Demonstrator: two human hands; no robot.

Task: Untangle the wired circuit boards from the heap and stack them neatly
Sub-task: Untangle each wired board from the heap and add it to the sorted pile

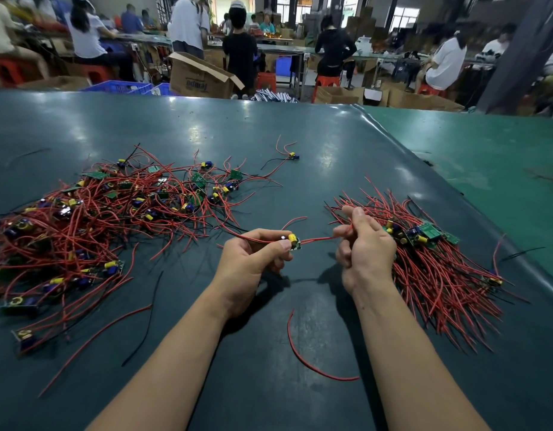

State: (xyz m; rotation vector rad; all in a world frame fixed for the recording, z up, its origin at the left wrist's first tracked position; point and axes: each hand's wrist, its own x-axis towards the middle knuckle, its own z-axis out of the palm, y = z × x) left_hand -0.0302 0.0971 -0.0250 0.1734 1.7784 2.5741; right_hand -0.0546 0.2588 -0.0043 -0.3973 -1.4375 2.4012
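Two wire heaps, loose red wire

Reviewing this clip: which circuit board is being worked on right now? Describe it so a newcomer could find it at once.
Start at the dark green table, between the tangled heap on the left and the neater stack on the right. The board is held above the table by the left hand, with its red wire pulled by the right hand. It alone is lifted off the table.
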